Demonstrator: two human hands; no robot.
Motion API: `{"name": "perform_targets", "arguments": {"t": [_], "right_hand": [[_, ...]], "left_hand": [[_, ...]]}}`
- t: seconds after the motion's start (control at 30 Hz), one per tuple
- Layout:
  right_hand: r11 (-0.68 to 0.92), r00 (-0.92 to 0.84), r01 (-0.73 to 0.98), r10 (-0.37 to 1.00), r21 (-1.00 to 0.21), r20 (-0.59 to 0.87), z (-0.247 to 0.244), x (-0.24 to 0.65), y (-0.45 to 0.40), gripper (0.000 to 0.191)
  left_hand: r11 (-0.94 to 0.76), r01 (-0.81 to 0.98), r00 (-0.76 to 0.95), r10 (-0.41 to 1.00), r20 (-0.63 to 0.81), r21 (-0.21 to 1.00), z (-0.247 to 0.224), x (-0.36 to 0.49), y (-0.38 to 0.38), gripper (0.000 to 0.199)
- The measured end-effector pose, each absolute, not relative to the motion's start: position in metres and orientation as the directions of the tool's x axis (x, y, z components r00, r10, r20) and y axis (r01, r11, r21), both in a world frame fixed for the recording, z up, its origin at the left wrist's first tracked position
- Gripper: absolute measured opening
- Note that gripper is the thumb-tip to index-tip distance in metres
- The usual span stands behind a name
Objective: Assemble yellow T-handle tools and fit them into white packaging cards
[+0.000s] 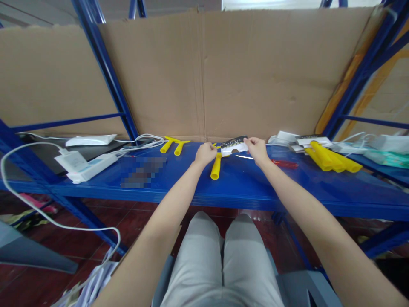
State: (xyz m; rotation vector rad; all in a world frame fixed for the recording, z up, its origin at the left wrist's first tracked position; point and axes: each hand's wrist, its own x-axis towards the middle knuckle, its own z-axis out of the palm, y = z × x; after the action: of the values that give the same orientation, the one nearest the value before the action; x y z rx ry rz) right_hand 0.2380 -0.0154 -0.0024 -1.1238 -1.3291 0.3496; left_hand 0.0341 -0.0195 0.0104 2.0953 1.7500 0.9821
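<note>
In the head view, a yellow T-shaped tool (216,167) with a hollow round handle lies on the blue shelf, its open end toward me. My left hand (206,154) is closed at the left end of its crosspiece, the fingertips partly hidden. A black-and-white printed card (234,147) covers part of the crosspiece. My right hand (257,149) pinches the card's right edge between thumb and fingers. Just below that hand is a screwdriver (285,164) with a red handle, its shaft pointing left.
Yellow T-shaped tools (175,145) lie at the back left; several more yellow handles (332,157) are piled at right beside printed cards (313,140). A white power strip (92,167) with cables sits on the left. Cardboard (255,72) stands behind the blue shelf (179,194).
</note>
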Motion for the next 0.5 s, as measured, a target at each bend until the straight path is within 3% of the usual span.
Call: {"name": "perform_targets", "arguments": {"t": [0.17,0.27,0.5], "right_hand": [[0.443,0.341,0.333,0.766,-0.832,0.545,0.002,0.237,-0.019,0.032],[0.391,0.361,0.281,0.803,-0.877,0.474,0.005,0.233,-0.023,0.032],[0.327,0.356,0.137,0.865,-0.935,0.355,0.009,0.229,-0.029,0.030]], "left_hand": [[-0.240,0.873,0.183,0.968,0.172,0.424,0.006,0.034,-0.018,0.033],[-0.283,0.886,0.242,0.958,0.154,0.368,0.001,0.033,-0.013,0.040],[-0.366,0.824,0.298,0.929,0.218,0.433,-0.006,0.034,-0.009,0.020]]}}
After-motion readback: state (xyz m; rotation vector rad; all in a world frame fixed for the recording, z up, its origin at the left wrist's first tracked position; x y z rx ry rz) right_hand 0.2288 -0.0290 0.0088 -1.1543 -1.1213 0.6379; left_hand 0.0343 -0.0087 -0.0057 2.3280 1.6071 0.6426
